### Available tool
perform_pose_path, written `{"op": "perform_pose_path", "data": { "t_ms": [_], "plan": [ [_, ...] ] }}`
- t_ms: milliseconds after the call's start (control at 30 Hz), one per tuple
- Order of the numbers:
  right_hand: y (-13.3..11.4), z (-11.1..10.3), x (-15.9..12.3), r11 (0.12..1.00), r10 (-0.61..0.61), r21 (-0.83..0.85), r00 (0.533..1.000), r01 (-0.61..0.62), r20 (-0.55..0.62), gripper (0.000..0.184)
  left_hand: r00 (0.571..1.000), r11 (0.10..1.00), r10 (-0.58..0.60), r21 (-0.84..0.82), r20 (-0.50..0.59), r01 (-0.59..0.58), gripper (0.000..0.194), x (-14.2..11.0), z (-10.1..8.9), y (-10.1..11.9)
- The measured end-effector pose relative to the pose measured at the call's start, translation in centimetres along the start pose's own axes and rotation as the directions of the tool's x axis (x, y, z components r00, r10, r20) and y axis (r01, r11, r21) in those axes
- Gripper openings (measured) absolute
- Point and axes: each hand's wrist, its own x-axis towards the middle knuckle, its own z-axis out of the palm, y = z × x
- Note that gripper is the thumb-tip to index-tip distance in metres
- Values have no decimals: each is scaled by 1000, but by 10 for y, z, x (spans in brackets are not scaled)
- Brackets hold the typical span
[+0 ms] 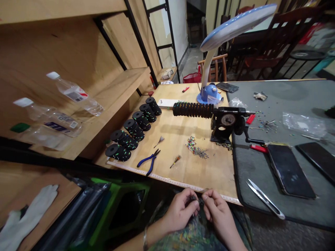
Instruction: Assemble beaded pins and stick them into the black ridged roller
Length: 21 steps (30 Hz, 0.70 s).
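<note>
Your left hand (180,211) and right hand (218,216) sit at 6 o'clock, just below the surface (183,174) edge, fingers pinched on a small dark item (195,199), too small to identify. Blue pliers (148,161) at 11 o'clock, snips (265,199) at 3 o'clock from your hands.

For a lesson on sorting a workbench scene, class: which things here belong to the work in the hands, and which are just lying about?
Belonging: left hand, right hand, small dark piece between them, black spools, hand-cranked winder, blue-handled pliers, coloured pins, steel snips.

Lying about: plastic bottles, phone, desk lamp, white glove.
</note>
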Motion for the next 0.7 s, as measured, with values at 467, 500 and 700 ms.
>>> {"op": "perform_pose_path", "data": {
  "t_ms": [467,500,700],
  "plan": [
    [2,5,-7,997,-82,-12,996,81,-39,50,995,990,-94,-111,-16,91,22,6,4,2],
    [2,5,-7,996,-84,-26,996,83,-43,51,995,989,-103,-113,-14,100,22,6,5,2],
    [-2,6,-8,994,-88,-71,996,85,-28,52,994,996,-82,16,-71,83,8,6,5,-4]
  ]
}}
